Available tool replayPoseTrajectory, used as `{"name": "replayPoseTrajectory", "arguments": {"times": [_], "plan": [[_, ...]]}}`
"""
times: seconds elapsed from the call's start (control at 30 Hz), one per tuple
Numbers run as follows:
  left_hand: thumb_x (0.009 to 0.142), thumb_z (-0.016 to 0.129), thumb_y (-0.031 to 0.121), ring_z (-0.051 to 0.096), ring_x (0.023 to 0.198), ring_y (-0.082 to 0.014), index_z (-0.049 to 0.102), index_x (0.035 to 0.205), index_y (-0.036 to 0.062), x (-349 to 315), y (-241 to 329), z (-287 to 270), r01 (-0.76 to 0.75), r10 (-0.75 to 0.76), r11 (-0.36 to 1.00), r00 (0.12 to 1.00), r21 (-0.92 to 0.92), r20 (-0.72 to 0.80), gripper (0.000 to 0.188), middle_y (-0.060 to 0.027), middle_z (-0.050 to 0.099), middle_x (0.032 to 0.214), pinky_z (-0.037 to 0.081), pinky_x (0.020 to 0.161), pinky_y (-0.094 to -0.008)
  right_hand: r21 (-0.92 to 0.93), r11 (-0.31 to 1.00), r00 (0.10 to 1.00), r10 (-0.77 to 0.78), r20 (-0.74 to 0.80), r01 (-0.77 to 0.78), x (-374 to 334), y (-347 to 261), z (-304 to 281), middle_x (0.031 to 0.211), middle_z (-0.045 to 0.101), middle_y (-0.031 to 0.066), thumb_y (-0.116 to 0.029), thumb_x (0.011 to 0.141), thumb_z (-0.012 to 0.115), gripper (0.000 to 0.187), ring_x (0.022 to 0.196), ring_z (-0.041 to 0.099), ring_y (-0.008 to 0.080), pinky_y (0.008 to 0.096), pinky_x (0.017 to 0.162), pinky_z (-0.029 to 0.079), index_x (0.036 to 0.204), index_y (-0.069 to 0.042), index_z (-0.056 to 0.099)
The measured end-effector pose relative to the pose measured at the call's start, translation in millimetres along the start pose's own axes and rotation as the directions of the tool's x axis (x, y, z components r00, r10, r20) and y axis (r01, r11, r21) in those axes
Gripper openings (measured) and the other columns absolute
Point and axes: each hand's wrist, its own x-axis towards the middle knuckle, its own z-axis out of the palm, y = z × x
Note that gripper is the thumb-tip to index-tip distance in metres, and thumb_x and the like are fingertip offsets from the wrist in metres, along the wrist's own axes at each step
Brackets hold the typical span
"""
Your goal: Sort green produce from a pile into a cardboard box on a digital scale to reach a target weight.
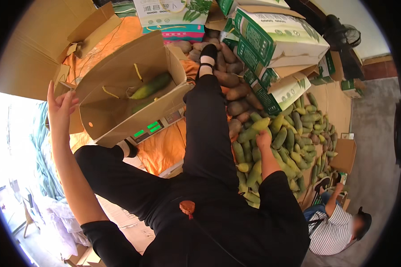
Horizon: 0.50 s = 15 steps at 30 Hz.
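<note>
My right hand point(263, 139) is closed around a green radish point(250, 132) at the left edge of a big pile of green radishes point(298, 147). My left hand point(61, 109) is raised beside the left end of an open cardboard box point(133, 111), fingers apart and nothing held. Inside that box lie a long green radish point(151, 86) and part of another, mostly hidden by the near wall. Two short yellow cord handles point(138, 72) hang from the box's far wall. Under the box is a scale point(153, 127) with a lit green display.
Darker, reddish-brown radishes point(238, 92) lie around my foot. Green-and-white cartons point(294, 44) are stacked at the far right. Orange sheeting point(158, 155) covers the floor by the scale. A person in a striped shirt point(329, 233) sits at the lower right; a black fan point(349, 35) stands behind.
</note>
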Motion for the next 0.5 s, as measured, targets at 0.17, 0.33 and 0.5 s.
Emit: {"name": "replayPoseTrajectory", "arguments": {"times": [0.17, 0.33, 0.5], "plan": [[0.085, 0.064, 0.013, 0.065, 0.079, -0.0132, 0.024, 0.147, 0.0133, -21.6, -38.9, 21.0, -0.011, 0.008, 0.999, 0.996, 0.037, 0.091, 0.073, -0.0066, 0.067, 0.088, 0.050, 0.068, -0.0251, 0.110, 0.994, 0.989, -0.003, -0.145, 0.019, 3.5, -1.2, -9.2, 0.106, 0.062, 0.0211, -0.015, 0.076, 0.069, 0.042, 0.098, 0.060, 0.0348, 0.0404, 0.086, 0.047, 0.113, 0.001, 0.057], [0.081, 0.065, 0.015, 0.066, 0.080, -0.0206, 0.050, 0.130, 0.0071, -49.4, -51.7, 52.1, -0.086, 0.032, 0.977, 0.962, 0.193, 0.271, 0.052, -0.0115, 0.069, 0.090, 0.051, 0.075, -0.0331, 0.589, 0.802, 0.989, 0.147, -0.025, -0.104, 53.6, 59.7, 2.2, 0.120, 0.055, 0.0173, -0.008, 0.077, 0.073, 0.064, 0.104, 0.057, 0.0263, 0.0372, 0.087, 0.049, 0.131, 0.005, 0.039], [0.080, 0.066, 0.014, 0.065, 0.087, -0.0234, 0.058, 0.121, 0.0054, -67.6, -75.8, 49.3, -0.102, -0.050, 0.937, 0.908, 0.335, 0.416, 0.043, -0.0123, 0.068, 0.095, 0.051, 0.078, -0.0335, 0.540, 0.826, 0.986, 0.112, 0.125, -0.162, 70.0, 38.5, 11.6, 0.120, 0.055, 0.0165, -0.007, 0.078, 0.073, 0.058, 0.104, 0.056, 0.0254, 0.0358, 0.086, 0.048, 0.127, 0.001, 0.042]]}}
